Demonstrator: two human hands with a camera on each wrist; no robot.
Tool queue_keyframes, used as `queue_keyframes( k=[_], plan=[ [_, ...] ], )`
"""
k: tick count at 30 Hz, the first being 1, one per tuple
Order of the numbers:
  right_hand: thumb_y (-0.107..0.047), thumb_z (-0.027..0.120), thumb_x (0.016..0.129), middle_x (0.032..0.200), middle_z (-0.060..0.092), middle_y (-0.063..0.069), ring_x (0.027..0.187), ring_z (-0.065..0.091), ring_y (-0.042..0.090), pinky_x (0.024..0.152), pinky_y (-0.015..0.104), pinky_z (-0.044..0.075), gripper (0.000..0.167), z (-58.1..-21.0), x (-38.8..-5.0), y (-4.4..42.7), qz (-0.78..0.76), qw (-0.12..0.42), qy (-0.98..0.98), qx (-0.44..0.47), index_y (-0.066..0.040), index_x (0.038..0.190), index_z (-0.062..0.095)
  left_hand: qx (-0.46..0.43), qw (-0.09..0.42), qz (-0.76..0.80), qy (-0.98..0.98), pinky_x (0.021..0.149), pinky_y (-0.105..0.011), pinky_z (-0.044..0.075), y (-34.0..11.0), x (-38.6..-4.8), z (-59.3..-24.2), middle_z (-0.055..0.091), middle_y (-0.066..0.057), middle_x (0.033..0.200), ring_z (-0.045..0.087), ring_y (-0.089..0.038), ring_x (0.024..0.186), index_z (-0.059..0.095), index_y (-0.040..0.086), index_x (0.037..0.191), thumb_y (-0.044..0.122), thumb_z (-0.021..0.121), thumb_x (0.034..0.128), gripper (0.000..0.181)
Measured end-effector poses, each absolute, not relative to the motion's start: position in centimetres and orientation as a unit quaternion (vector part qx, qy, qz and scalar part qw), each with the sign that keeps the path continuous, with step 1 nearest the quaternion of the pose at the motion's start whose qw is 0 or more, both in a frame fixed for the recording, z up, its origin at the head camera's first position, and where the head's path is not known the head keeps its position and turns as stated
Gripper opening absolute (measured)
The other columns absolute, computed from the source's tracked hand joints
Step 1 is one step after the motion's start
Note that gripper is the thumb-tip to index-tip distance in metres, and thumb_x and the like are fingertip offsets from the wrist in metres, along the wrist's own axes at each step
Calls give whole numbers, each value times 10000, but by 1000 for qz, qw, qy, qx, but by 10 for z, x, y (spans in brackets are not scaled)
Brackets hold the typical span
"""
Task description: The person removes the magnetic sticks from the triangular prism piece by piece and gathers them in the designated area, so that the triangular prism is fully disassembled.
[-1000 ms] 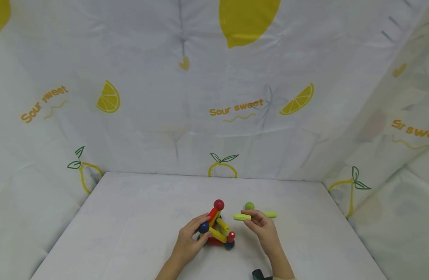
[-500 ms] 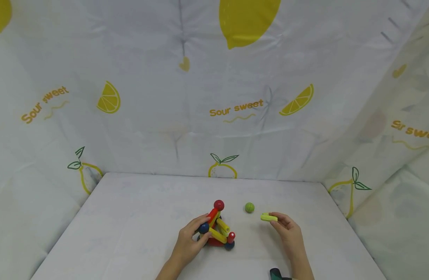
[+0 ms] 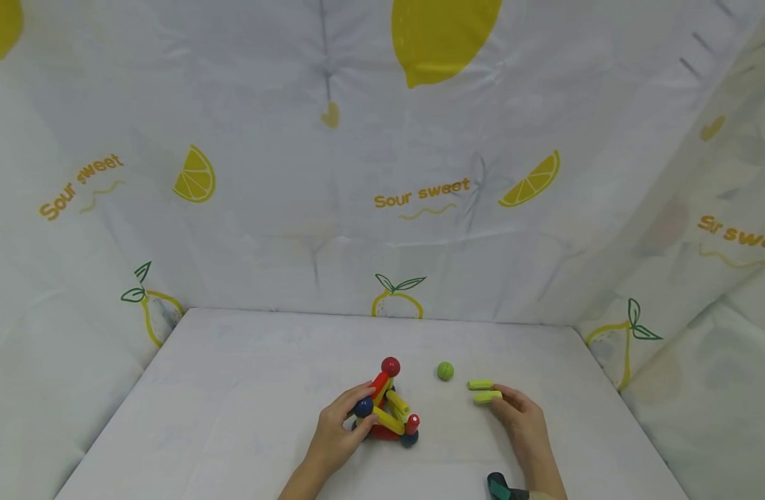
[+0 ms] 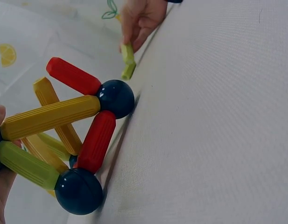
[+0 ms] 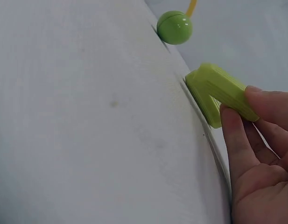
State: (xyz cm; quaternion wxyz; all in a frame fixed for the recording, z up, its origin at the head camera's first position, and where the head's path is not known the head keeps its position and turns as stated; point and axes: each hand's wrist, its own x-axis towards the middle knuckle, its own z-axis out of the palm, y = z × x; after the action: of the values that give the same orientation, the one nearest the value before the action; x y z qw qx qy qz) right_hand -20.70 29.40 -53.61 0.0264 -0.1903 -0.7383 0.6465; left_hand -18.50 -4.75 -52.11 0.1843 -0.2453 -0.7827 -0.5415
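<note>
The left hand grips a built frame of rods and balls by its upper left side, around a blue ball. A red ball tops the frame, with red and yellow rods below. In the left wrist view a green rod and a blue ball belong to it. The right hand pinches one end of a light green rod between thumb and fingers. A second light green rod lies just behind it; in the right wrist view the held rod overlaps it.
A green ball rests on the white table between the frame and the two loose rods. A dark strap piece shows by the right wrist. White printed cloth rises behind the table.
The right hand has carried its green rod rightward, away from the frame, and then slightly toward the front; the second rod shows behind it. The left hand and frame have stayed put.
</note>
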Motion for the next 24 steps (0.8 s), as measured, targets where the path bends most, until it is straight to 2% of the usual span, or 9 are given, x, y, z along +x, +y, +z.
queue_keyframes(
  k=[2, 8, 9, 10, 14, 16, 18, 20, 24],
  plan=[
    [-144, 629, 900, 1447, 421, 151, 1119, 481, -18, 799, 2, 435, 493, -538, -208, 294, 638, 24, -746, -188, 1, 1346, 477, -244, 181, -544, -782, 839, -248, 553, -48, -185, -521, 614, -18, 1275, 622, -246, 1123, 616, 144, 1203, 154, 721, 834, 384],
    [-190, 633, 903, 1376, 505, 177, 997, 540, -96, 765, 3, 438, 444, -541, -209, 293, 577, 43, -797, -177, -15, 1298, 530, -245, 181, -546, -780, 838, -242, 553, -48, -185, -522, 612, -14, 1278, 620, -243, 1127, 618, 142, 1203, 152, 721, 833, 384],
    [-191, 634, 903, 1352, 526, 183, 970, 553, -96, 767, 19, 453, 428, -541, -209, 293, 563, 50, -806, -176, -15, 1282, 541, -245, 182, -546, -780, 837, -243, 553, -48, -185, -522, 612, -14, 1278, 620, -242, 1127, 618, 141, 1202, 149, 721, 832, 384],
    [-189, 634, 903, 1332, 543, 185, 1002, 587, -33, 775, 39, 469, 408, -543, -210, 293, 550, 55, -814, -176, -17, 1264, 550, -245, 182, -547, -780, 837, -244, 553, -48, -185, -522, 612, -13, 1279, 620, -240, 1128, 617, 143, 1203, 149, 721, 832, 386],
    [-192, 633, 907, 1288, 578, 184, 1158, 587, 255, 903, 244, 531, 357, -548, -212, 293, 504, 73, -843, -177, -30, 1219, 572, -245, 180, -549, -778, 837, -258, 555, -48, -185, -521, 610, -13, 1281, 617, -241, 1132, 615, 147, 1205, 148, 717, 836, 383],
    [-185, 630, 908, 1274, 587, 191, 1175, 567, 319, 955, 375, 511, 347, -550, -214, 294, 487, 81, -851, -176, -28, 1213, 578, -245, 178, -550, -778, 838, -263, 556, -48, -185, -521, 609, -13, 1283, 616, -243, 1134, 614, 149, 1206, 150, 716, 838, 382],
    [-165, 631, 906, 1259, 593, 209, 1160, 568, 342, 966, 453, 489, 346, -551, -214, 293, 477, 93, -857, -173, -16, 1214, 579, -245, 177, -549, -779, 837, -262, 556, -48, -185, -521, 609, -16, 1283, 616, -247, 1134, 613, 150, 1207, 155, 714, 840, 381],
    [-148, 628, 904, 1251, 600, 209, 1150, 576, 341, 958, 457, 493, 342, -552, -214, 293, 466, 103, -861, -175, -13, 1215, 579, -245, 177, -547, -781, 834, -256, 556, -48, -185, -521, 610, -17, 1282, 617, -249, 1132, 613, 149, 1207, 162, 714, 841, 381],
    [-113, 618, 906, 1277, 581, 210, 1171, 570, 332, 944, 390, 509, 354, -552, -215, 291, 458, 112, -864, -178, -9, 1238, 556, -245, 179, -542, -784, 829, -250, 558, -48, -185, -521, 612, -21, 1279, 621, -248, 1125, 616, 138, 1204, 171, 719, 837, 383]
  ],
)
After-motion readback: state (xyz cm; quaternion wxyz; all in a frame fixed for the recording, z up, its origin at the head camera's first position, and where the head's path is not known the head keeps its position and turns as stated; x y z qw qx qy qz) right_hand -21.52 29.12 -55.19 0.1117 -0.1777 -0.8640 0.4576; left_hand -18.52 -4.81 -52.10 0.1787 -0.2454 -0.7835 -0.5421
